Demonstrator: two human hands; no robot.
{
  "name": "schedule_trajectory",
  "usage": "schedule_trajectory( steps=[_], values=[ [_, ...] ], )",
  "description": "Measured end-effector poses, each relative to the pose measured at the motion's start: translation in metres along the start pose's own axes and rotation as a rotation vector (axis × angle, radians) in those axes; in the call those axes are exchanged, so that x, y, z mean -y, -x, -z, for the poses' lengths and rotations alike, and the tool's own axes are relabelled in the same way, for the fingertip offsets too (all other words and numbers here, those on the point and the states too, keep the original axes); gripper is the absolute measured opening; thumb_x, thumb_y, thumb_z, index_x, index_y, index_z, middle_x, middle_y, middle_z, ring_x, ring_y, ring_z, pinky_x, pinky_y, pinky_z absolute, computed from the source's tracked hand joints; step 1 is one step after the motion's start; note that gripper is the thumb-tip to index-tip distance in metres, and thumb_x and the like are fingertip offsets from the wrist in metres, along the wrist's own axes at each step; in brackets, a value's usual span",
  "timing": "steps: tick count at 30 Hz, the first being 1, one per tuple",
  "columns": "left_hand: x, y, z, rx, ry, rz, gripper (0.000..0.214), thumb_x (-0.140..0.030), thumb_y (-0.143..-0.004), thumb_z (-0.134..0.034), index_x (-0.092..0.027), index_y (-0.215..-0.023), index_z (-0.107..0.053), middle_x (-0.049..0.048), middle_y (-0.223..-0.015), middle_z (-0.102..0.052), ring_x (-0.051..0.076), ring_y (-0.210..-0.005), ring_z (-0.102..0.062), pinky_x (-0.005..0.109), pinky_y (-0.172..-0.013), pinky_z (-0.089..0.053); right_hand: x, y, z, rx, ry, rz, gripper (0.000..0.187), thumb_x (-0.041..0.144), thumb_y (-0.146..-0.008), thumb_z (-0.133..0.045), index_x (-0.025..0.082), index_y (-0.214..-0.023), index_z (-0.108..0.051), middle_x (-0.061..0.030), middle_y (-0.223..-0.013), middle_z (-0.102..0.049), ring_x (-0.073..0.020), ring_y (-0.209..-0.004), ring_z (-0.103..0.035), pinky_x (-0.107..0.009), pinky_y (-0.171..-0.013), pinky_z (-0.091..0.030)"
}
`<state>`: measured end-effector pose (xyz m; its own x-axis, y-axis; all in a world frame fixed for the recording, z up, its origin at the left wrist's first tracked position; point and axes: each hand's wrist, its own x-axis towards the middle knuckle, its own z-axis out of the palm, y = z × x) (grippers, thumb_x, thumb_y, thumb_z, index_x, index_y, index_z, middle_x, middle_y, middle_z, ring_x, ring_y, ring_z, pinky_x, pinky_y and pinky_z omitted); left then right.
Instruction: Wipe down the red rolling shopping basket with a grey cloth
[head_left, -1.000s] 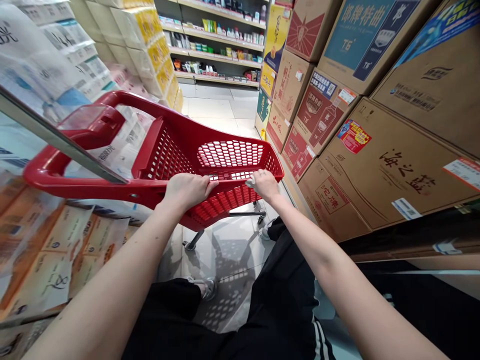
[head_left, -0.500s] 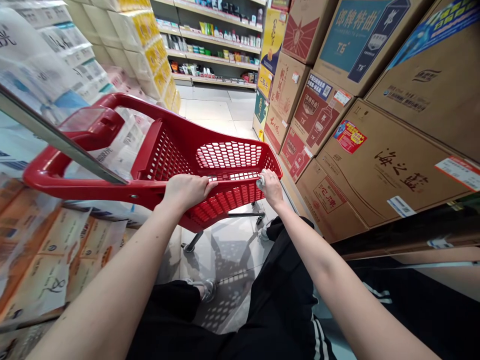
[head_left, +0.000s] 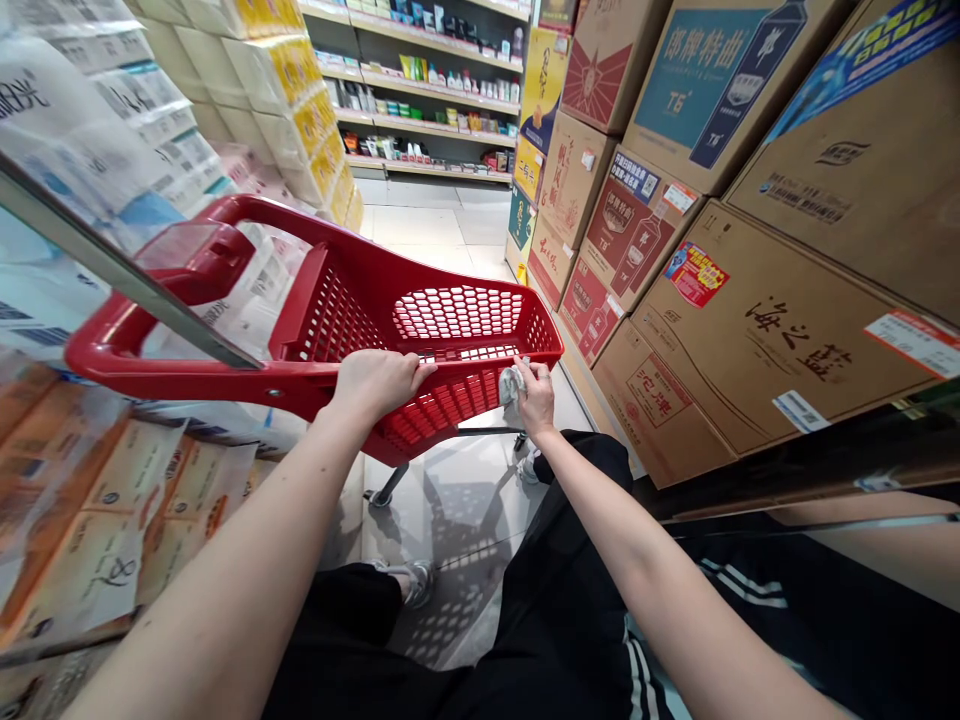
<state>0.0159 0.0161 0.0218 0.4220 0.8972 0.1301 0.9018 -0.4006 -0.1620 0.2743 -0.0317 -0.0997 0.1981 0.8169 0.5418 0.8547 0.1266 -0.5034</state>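
A red plastic shopping cart [head_left: 435, 400] stands sideways in front of me, its handle end to the left. My left hand [head_left: 375, 385] is closed over the near rim of its basket, thumb along the top. Farther right, my right hand [head_left: 534, 395] pinches a crumpled whitish cloth [head_left: 511, 388] against the outside of the same near side, just below the rim by the front corner. Part of the cloth hangs below the fingers. Through the lattice, no goods show inside the basket.
Stacked cardboard boxes [head_left: 750, 300] line the right side. Wrapped paper packs [head_left: 277, 90] are piled at left, with orange-and-cream packs [head_left: 142, 510] lower down. A slanting metal bar [head_left: 127, 265] crosses the cart's handle end. Shelves [head_left: 435, 90] of bottles and tubes stand beyond the tiled floor [head_left: 442, 220].
My right hand has moved slightly left and down from the rim corner onto the basket's outer side, and more of the cloth shows. My left hand keeps its place on the rim.
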Motion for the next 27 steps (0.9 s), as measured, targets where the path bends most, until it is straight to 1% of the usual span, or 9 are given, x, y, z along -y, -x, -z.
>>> schedule_trajectory(
  steps=[2,4,7,13,16,19,22,25,27],
  values=[
    [-0.002,0.0,0.001,-0.006,0.001,-0.003,0.073,-0.064,-0.094,-0.018,-0.016,-0.094,-0.074,0.0197,-0.091,-0.074,0.034,-0.088,-0.069,0.037,-0.074,-0.041,0.003,0.001,-0.006,-0.016,-0.032,-0.009,0.04,0.02,-0.098,-0.046,0.015,-0.136,-0.056,-0.0141,-0.118,-0.059,-0.0212,-0.114,-0.057,-0.033,-0.102,-0.046],
    [-0.005,0.0,0.001,-0.017,-0.001,-0.005,0.074,-0.064,-0.095,-0.017,-0.015,-0.094,-0.074,0.0201,-0.09,-0.074,0.034,-0.087,-0.069,0.037,-0.073,-0.041,0.006,0.003,-0.012,-0.012,-0.045,-0.023,0.034,0.026,-0.098,-0.05,0.012,-0.128,-0.059,-0.0153,-0.116,-0.061,-0.0221,-0.112,-0.058,-0.033,-0.1,-0.046],
    [-0.008,0.0,0.002,-0.034,-0.003,-0.007,0.076,-0.064,-0.095,-0.017,-0.014,-0.093,-0.074,0.0207,-0.089,-0.073,0.035,-0.086,-0.069,0.038,-0.072,-0.04,0.01,0.006,-0.019,0.053,-0.019,-0.001,0.027,0.028,-0.097,-0.055,0.014,-0.118,-0.065,-0.015,-0.117,-0.062,-0.0226,-0.113,-0.056,-0.033,-0.102,-0.045],
    [-0.009,0.001,0.003,-0.04,-0.006,-0.026,0.079,-0.064,-0.095,-0.013,-0.014,-0.093,-0.074,0.0208,-0.088,-0.073,0.036,-0.085,-0.069,0.039,-0.07,-0.04,0.021,0.011,-0.032,0.155,0.107,0.012,0.032,0.02,-0.098,-0.05,0.018,-0.126,-0.066,-0.0152,-0.128,-0.054,-0.024,-0.123,-0.049,-0.036,-0.106,-0.043],
    [-0.009,0.001,0.002,-0.038,-0.011,-0.017,0.081,-0.064,-0.095,-0.01,-0.014,-0.092,-0.073,0.0211,-0.089,-0.073,0.036,-0.087,-0.069,0.039,-0.071,-0.04,0.031,0.011,-0.042,0.248,0.203,-0.001,0.034,0.015,-0.097,-0.048,0.019,-0.127,-0.065,-0.0176,-0.133,-0.05,-0.0273,-0.122,-0.048,-0.04,-0.101,-0.047],
    [-0.008,0.0,0.001,-0.032,-0.024,-0.008,0.081,-0.064,-0.095,-0.009,-0.014,-0.092,-0.073,0.0205,-0.089,-0.073,0.036,-0.087,-0.069,0.039,-0.071,-0.04,0.038,0.008,-0.049,0.259,0.232,-0.018,0.033,0.013,-0.097,-0.045,0.018,-0.122,-0.067,-0.0199,-0.131,-0.05,-0.0299,-0.118,-0.048,-0.044,-0.097,-0.049],
    [-0.008,-0.002,0.0,-0.025,-0.042,-0.009,0.08,-0.064,-0.095,-0.01,-0.015,-0.092,-0.073,0.0198,-0.087,-0.073,0.035,-0.086,-0.069,0.038,-0.071,-0.04,0.035,0.004,-0.045,0.229,0.178,0.045,0.032,0.016,-0.098,-0.044,0.016,-0.119,-0.069,-0.0192,-0.127,-0.055,-0.0293,-0.114,-0.049,-0.044,-0.098,-0.048],
    [-0.007,-0.003,0.001,-0.027,-0.059,-0.013,0.079,-0.063,-0.095,-0.011,-0.015,-0.092,-0.073,0.0199,-0.087,-0.073,0.036,-0.086,-0.069,0.038,-0.07,-0.04,0.025,0.004,-0.032,0.273,0.138,0.147,0.034,0.017,-0.098,-0.043,0.017,-0.121,-0.068,-0.0157,-0.126,-0.059,-0.0273,-0.111,-0.05,-0.039,-0.098,-0.048],
    [-0.006,-0.003,0.001,-0.033,-0.059,-0.018,0.079,-0.063,-0.095,-0.012,-0.014,-0.092,-0.073,0.0205,-0.086,-0.073,0.037,-0.085,-0.069,0.039,-0.07,-0.04,0.018,0.007,-0.022,0.304,0.116,0.168,0.033,0.017,-0.096,-0.048,0.018,-0.121,-0.068,-0.0135,-0.124,-0.061,-0.0263,-0.111,-0.051,-0.037,-0.098,-0.048]
  ],
)
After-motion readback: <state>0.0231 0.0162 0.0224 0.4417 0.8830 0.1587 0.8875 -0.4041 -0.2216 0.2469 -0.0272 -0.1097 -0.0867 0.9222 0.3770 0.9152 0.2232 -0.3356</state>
